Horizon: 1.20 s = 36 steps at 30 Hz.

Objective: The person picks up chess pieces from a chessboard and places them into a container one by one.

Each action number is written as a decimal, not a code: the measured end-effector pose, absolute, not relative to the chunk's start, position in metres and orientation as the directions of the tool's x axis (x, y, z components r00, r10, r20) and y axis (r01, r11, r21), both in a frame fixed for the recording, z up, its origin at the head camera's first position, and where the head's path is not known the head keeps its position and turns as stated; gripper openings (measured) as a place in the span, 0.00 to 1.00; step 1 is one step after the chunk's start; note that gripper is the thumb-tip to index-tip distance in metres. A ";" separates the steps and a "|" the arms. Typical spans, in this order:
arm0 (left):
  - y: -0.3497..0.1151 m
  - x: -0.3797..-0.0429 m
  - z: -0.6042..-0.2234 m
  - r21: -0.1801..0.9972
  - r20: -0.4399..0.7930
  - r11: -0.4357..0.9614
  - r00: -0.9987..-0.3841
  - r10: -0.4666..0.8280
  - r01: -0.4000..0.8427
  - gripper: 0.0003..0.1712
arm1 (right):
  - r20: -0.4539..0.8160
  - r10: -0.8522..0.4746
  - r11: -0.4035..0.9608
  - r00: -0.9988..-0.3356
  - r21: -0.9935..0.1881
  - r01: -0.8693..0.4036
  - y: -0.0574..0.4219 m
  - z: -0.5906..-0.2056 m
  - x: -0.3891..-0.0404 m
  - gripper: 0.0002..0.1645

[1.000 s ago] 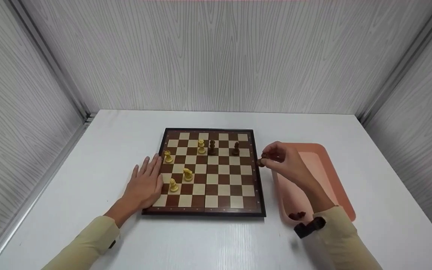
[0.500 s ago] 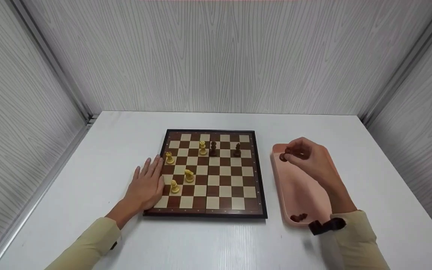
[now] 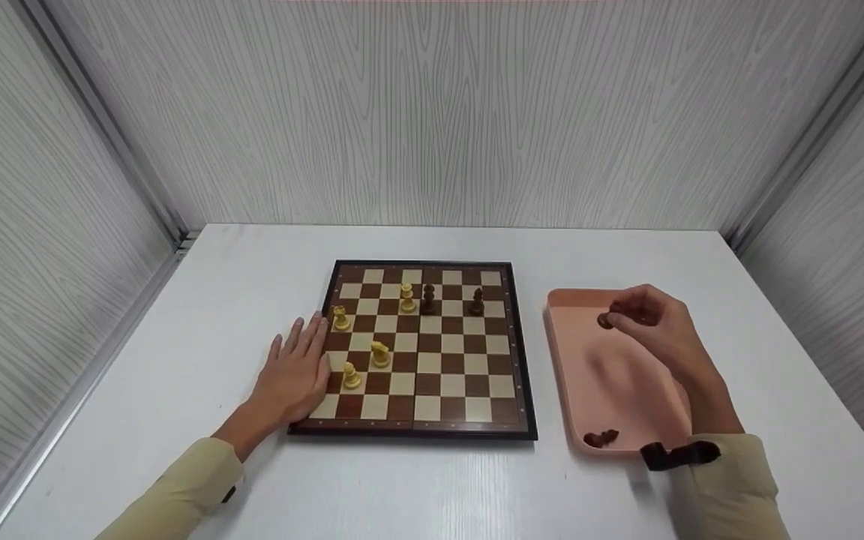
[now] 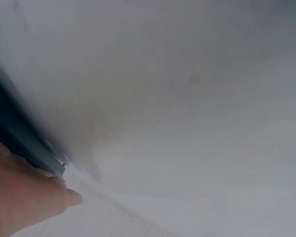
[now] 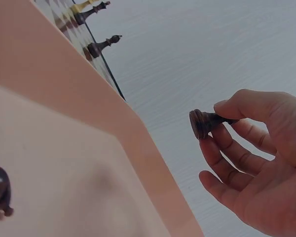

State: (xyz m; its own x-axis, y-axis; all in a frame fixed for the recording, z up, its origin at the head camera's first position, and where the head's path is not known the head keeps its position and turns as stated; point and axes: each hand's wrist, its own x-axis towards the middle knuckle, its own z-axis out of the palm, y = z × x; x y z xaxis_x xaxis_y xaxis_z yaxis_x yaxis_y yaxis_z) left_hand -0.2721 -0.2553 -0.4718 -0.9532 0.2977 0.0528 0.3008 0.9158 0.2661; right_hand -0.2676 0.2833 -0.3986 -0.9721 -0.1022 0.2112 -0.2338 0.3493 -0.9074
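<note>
My right hand [image 3: 661, 330] pinches a dark chess piece [image 5: 204, 122] between thumb and fingers, above the far part of the pink tray [image 3: 561, 360]. Its round base shows in the right wrist view, while the fingers cover its upper end. Near the tray's front lies more dark chess material [image 3: 601, 438] on its side. My left hand [image 3: 293, 379] lies with straight fingers along the left edge of the chessboard [image 3: 453, 386]. On the board, close to that hand, stand a pale rook [image 3: 340, 319], a pale knight [image 3: 380, 354] and a smaller pale piece [image 3: 351, 375].
Toward the board's far side, a tall pale piece [image 3: 407, 298] stands beside a tall dark piece [image 3: 429, 298]. A dark bishop [image 3: 477, 302] is further right. White table [image 3: 432, 487] surrounds board and tray, and a grey wood-grain wall [image 3: 432, 112] rises behind.
My right hand has moved right with the dark chess piece, from the board's right edge to over the tray. My left hand and the pieces on the board stay put.
</note>
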 end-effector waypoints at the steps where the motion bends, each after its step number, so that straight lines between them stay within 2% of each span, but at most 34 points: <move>1: -0.255 -0.272 -0.472 0.266 0.051 0.915 -0.953 0.300 0.302 0.35 | 0.211 -0.096 0.359 -0.973 -0.904 -0.232 0.285 -0.399 -0.267 0.16; 18: -0.256 -0.271 -0.474 0.283 0.055 0.910 -0.953 0.299 0.302 0.35 | 0.133 -0.068 0.483 -0.989 -0.863 -0.149 0.295 -0.407 -0.264 0.19; 23: -0.256 -0.273 -0.473 0.281 0.048 0.913 -0.954 0.296 0.297 0.35 | 0.130 -0.060 0.496 -0.990 -0.856 -0.143 0.295 -0.410 -0.266 0.20; 29: -0.256 -0.273 -0.473 0.284 0.052 0.912 -0.954 0.294 0.296 0.35 | 0.156 -0.020 0.587 -0.988 -0.798 -0.138 0.295 -0.408 -0.264 0.23; 36: -0.256 -0.272 -0.473 0.279 0.051 0.912 -0.953 0.297 0.299 0.35 | 0.153 -0.028 0.579 -0.988 -0.803 -0.141 0.292 -0.405 -0.264 0.23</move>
State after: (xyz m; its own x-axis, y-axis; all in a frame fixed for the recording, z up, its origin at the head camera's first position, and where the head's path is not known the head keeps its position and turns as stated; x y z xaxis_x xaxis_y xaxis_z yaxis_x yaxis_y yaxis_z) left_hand -0.2715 -0.2557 -0.4730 -0.9535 0.2971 0.0509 0.2993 0.9125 0.2790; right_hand -0.2637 0.2918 -0.4050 -0.9878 -0.0283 0.1531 -0.1410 0.5786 -0.8033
